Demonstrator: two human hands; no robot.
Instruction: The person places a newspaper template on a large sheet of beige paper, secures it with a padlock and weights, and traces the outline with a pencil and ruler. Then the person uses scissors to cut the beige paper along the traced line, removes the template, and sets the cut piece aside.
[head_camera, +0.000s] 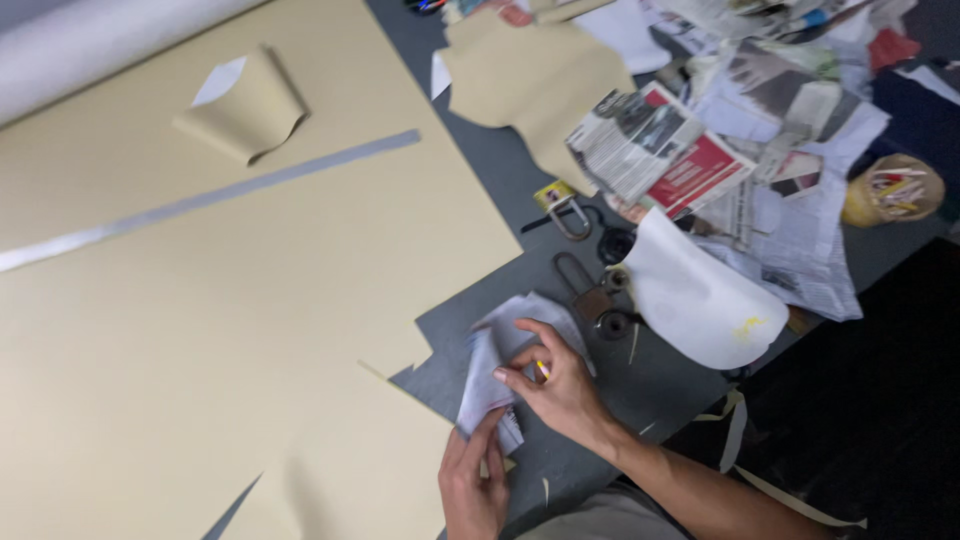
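Two hands pinch a paper piece (497, 375): left hand (473, 485) at bottom edge, right hand (562, 388) on top; light, floppy, tearable.

It looked like a craft or pattern-cutting workshop rather than a home or office. A large grey worktable (500, 190) was spread with a big sheet of beige material (200, 300), cut-out beige pieces (535, 80) and thin offcut strips, with a long metal ruler (200, 200) laid across the sheet. Heaped newspapers (760, 120), scissors (590, 295) and a cup of pens (893, 188) crowded the far side.
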